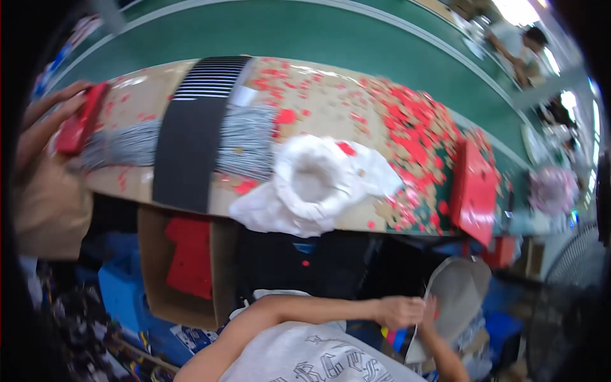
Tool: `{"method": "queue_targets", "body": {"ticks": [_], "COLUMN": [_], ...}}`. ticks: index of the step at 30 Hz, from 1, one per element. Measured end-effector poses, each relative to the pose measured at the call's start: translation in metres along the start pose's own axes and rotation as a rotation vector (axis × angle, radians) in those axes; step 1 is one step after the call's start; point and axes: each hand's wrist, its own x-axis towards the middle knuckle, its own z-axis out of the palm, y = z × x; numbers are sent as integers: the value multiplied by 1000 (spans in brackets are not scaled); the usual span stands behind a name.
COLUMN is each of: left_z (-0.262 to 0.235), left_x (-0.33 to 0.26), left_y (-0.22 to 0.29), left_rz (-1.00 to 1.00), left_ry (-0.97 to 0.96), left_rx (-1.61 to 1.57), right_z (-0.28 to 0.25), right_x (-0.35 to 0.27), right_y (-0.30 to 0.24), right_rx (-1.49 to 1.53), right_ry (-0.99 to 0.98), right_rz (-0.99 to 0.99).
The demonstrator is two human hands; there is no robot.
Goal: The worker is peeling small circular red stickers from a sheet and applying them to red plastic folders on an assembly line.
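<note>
Probably light and soft, the grey bag-like piece (457,298) right of the person, before the counter (141,181), suits holding by its rim, which the left hand's (401,312) fingers pinch, the right hand's (428,318) grip being unclear.

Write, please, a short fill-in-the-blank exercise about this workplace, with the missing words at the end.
1. The striped sheet across the grey cords is mainly coloured ____.
2. The open bag on the table is coloured ____.
3. Lower than the tabletop, an open cardboard box contains something coloured ____.
4. The person's left grip and right grip are close together, in the picture's lower half, toward its ____ side.

Missing words: black; white; red; right.
</note>
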Motion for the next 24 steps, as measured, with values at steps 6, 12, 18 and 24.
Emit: {"method": "queue_targets", "body": {"ticks": [6,12,18,24], "left_z": [-15,-46,-51,-75], "left_x": [14,18,43,92], "left_y": [15,17,21,26], "left_rz": [-95,-48,-291,-564], "left_ry": [-52,50,357,416], "left_rx": [-76,-187,-139,-471], "right_z": [-58,-201,-380,-470], "right_x": [20,5,-13,10], "right_y": [-37,-87,-142,-180], "right_rx": [-191,-39,-123,-76], "right_ry": [-49,256,532,708], "right_rz": [-41,198,388,376]}}
